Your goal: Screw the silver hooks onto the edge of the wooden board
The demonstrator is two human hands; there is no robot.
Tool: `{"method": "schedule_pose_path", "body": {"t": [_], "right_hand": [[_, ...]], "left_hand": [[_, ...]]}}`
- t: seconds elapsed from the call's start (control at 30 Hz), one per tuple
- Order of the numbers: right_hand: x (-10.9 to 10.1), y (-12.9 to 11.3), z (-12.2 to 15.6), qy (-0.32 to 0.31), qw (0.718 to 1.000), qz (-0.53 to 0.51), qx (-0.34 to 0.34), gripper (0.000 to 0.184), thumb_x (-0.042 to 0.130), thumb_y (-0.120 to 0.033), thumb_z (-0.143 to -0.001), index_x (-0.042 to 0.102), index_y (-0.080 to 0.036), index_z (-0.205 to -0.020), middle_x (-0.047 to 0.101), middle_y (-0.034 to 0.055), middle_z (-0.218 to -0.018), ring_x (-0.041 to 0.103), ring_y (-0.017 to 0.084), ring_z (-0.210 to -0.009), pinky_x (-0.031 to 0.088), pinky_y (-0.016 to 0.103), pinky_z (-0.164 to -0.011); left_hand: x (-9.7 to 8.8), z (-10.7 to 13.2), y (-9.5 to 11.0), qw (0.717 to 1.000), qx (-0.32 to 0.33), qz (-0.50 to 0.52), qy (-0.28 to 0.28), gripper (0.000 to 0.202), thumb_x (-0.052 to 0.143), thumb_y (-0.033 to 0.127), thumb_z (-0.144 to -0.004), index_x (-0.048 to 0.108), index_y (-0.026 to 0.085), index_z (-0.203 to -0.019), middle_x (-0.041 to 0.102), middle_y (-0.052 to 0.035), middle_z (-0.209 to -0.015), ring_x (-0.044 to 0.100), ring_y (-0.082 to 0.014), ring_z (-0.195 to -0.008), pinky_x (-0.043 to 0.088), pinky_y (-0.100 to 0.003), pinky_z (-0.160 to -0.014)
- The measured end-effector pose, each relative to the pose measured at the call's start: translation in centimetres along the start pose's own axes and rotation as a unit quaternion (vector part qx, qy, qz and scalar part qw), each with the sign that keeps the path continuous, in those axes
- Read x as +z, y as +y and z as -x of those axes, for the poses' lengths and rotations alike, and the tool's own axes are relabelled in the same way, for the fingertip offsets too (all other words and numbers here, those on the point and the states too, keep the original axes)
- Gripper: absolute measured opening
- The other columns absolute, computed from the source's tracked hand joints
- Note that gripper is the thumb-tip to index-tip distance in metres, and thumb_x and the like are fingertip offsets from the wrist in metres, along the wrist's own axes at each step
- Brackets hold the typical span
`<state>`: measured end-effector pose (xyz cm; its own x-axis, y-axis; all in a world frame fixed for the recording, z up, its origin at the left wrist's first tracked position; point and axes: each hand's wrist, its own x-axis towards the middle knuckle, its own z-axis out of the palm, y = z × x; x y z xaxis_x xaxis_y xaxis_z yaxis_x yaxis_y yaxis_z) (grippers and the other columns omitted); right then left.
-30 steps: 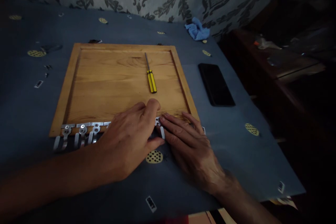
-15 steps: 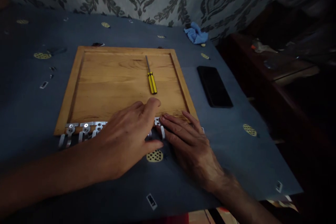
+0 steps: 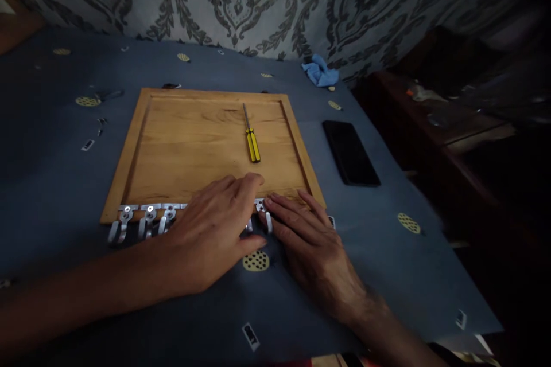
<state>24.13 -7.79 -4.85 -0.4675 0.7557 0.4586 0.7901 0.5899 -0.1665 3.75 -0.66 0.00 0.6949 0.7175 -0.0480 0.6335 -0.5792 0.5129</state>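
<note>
Through my head camera, I see a row of metal hooks (image 3: 150,208) along the near edge of the framed wooden panel (image 3: 193,152), whose shallow recess holds a yellow-and-black screwdriver (image 3: 253,145). My left hand (image 3: 213,228) arches over the hooks, fingertips hidden; I cannot tell whether they pinch. My right hand (image 3: 316,249) lies with fingers extended, slightly spread, at the row's right end.

On table (image 3: 193,321): panel (image 3: 189,149). On panel: screwdriver (image 3: 253,146). Along panel's near edge: row of hooks (image 3: 150,215), partly under left hand (image 3: 215,229) and right hand (image 3: 314,246). Right of panel: phone (image 3: 350,152). Behind phone: cloth (image 3: 319,72).
</note>
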Motion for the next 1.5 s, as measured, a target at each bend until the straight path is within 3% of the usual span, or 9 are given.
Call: {"method": "schedule_pose_path", "body": {"t": [0.5,0.83,1.37,1.5], "right_hand": [[0.3,-0.4,0.0,-0.003,1.0,0.017,0.008,0.043,0.047,-0.006,-0.1,0.058,-0.019,-0.14,0.074,0.0115,-0.132,0.067,0.023,-0.13,0.047,0.054,-0.116],[0.2,-0.4,0.1,0.002,1.0,0.003,0.008,0.052,0.048,-0.007,-0.1,0.05,-0.022,-0.15,0.073,0.0099,-0.134,0.067,0.024,-0.129,0.047,0.055,-0.116],[0.1,-0.2,0.0,-0.001,1.0,-0.01,0.01,0.051,0.049,-0.005,-0.098,0.056,-0.023,-0.146,0.073,0.0098,-0.133,0.068,0.024,-0.128,0.048,0.056,-0.116],[0.1,-0.3,0.1,0.002,1.0,-0.014,0.011,0.05,0.051,-0.003,-0.096,0.059,-0.019,-0.143,0.073,0.0108,-0.133,0.066,0.025,-0.131,0.047,0.056,-0.118]], "left_hand": [[-0.1,-0.9,0.6,0.999,-0.042,-0.004,-0.02,0.056,0.077,0.024,-0.083,0.046,0.018,-0.129,0.069,-0.0109,-0.119,0.065,-0.0349,-0.115,0.053,-0.054,-0.098],[0.0,-0.9,0.4,0.999,-0.044,0.026,-0.004,0.063,0.08,0.024,-0.081,0.045,0.018,-0.132,0.069,-0.01,-0.118,0.065,-0.034,-0.113,0.052,-0.052,-0.097],[0.1,-1.0,0.5,0.996,-0.071,0.051,-0.001,0.065,0.084,0.023,-0.078,0.044,0.021,-0.129,0.068,-0.008,-0.115,0.064,-0.0329,-0.114,0.052,-0.05,-0.096],[0.0,-1.0,0.5,0.995,-0.078,0.054,-0.01,0.064,0.084,0.022,-0.077,0.044,0.021,-0.128,0.068,-0.0084,-0.116,0.064,-0.0326,-0.115,0.052,-0.049,-0.097]]}}
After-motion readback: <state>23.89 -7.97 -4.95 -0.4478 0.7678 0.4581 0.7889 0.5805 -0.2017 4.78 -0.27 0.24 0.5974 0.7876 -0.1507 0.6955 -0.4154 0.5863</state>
